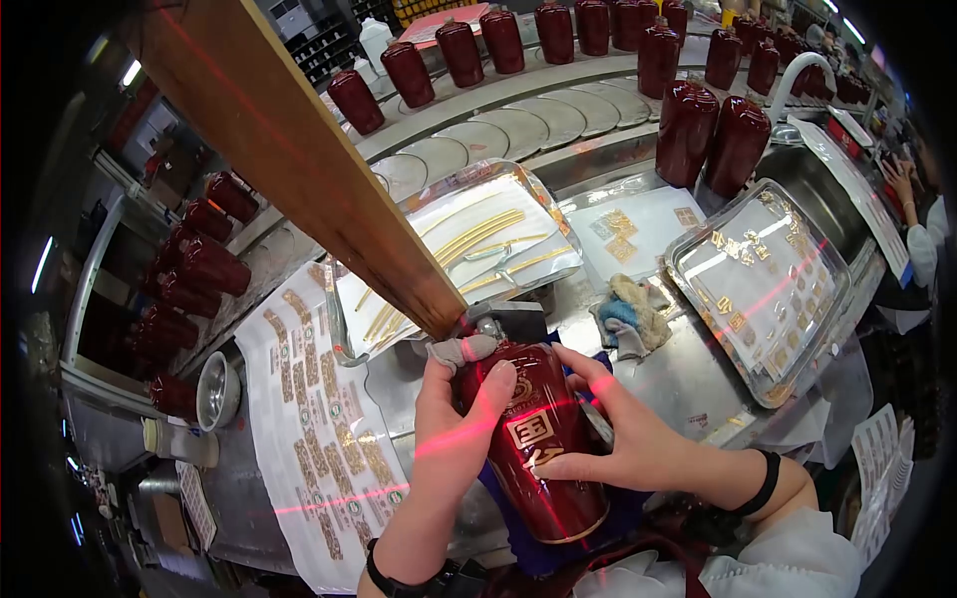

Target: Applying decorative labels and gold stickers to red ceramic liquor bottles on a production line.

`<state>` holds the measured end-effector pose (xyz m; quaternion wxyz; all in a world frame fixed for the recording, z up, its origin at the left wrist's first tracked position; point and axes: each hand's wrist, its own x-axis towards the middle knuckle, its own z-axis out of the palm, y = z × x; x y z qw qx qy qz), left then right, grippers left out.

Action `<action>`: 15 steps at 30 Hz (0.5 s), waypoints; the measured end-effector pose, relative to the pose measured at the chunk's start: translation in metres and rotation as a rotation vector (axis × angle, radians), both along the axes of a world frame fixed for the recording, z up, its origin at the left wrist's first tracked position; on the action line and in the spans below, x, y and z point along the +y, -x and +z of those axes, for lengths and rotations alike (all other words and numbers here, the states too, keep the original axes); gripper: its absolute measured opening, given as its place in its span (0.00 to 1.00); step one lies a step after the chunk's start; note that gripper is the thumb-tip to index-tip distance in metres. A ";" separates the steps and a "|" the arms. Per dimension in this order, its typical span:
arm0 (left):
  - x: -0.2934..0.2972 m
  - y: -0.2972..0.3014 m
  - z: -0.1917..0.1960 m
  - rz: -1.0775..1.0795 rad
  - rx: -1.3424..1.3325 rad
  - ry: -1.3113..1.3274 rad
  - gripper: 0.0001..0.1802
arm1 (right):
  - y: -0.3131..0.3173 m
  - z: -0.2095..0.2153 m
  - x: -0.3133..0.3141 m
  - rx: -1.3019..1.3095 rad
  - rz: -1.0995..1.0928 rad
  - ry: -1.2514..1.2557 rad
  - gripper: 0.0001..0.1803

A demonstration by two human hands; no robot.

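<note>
A glossy dark red bottle (558, 503) lies tilted in front of me, its base toward me, on dark blue cloth (513, 523). My left hand (446, 439) grips its left side near the shoulder, the thumb on the front. Greyish cloth (464, 351) wraps a fingertip of that hand. With its fingers around the right side, my right hand (633, 429) holds the bottle too. Its thumb presses beside a gold character decal (545, 455), partly covering it. Above that decal sit a square gold-framed decal (530, 431) and a round gold emblem (518, 387). Red light lines cross the bottle and hands.
A wooden post (309, 149) slants down close to the bottle. Trays hold gold strips (488, 239) and gold decals (743, 244). A blue-and-beige cloth (633, 317) lies between them. Decal sheets (319, 439) spread at left. Red bottles (503, 42) line the conveyor; another person's hand (902, 179) is far right.
</note>
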<state>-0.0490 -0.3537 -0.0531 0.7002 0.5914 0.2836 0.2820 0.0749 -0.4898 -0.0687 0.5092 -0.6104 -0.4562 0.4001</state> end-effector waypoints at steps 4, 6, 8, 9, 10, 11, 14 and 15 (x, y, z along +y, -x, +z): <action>0.005 -0.001 0.000 0.020 -0.013 0.061 0.16 | -0.003 0.002 -0.001 -0.040 0.015 -0.005 0.58; 0.008 -0.002 0.002 0.019 -0.009 0.130 0.16 | -0.007 0.015 -0.003 -0.187 0.020 0.026 0.52; 0.006 -0.002 0.005 -0.007 0.057 0.020 0.18 | -0.019 0.035 -0.002 -0.250 -0.012 -0.061 0.47; 0.005 -0.001 0.006 -0.005 0.062 0.022 0.18 | -0.023 0.041 0.000 -0.312 -0.046 -0.155 0.42; 0.004 -0.002 0.005 0.005 0.062 -0.017 0.19 | -0.021 0.037 0.009 -0.204 -0.172 -0.449 0.26; 0.003 -0.001 0.006 0.015 0.063 -0.057 0.20 | -0.024 0.042 0.012 -0.199 -0.169 -0.448 0.26; 0.003 -0.006 0.004 0.016 0.043 -0.035 0.21 | -0.027 0.051 0.022 -0.594 0.095 -0.678 0.11; 0.002 -0.006 0.004 0.008 0.036 -0.044 0.21 | -0.026 0.047 0.027 -0.595 0.095 -0.675 0.11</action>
